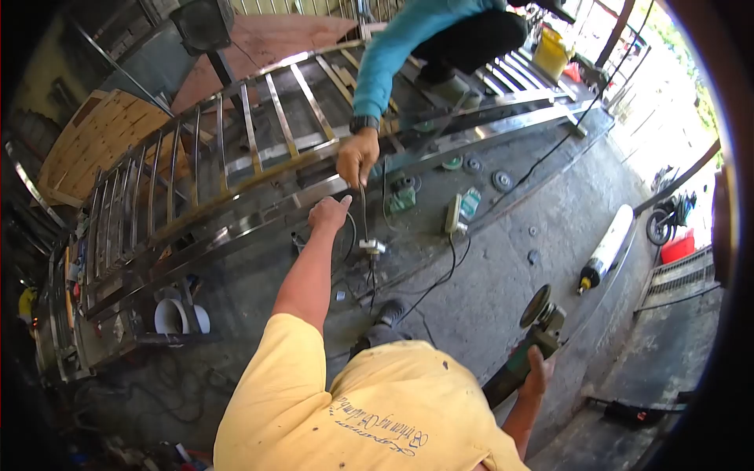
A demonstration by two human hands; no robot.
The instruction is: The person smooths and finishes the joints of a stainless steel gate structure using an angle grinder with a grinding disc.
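My left hand [329, 213] reaches forward to the shiny metal frame [228, 235], its fingers curled at the frame's lower rail; whether it grips anything is hidden. Just beyond it, a co-worker's hand [359, 159] holds a cord above a white power outlet [372, 246]. At the lower right, my right hand [537, 372] is closed around an angle grinder [518, 361], whose disc [536, 306] points up and forward.
Another outlet block [455, 213], a green-and-white box [470, 202] and loose discs [502, 181] lie ahead. Black cords cross the floor near my foot [391, 312]. A white cylinder [609, 247] lies at right, a white bucket [170, 315] at left.
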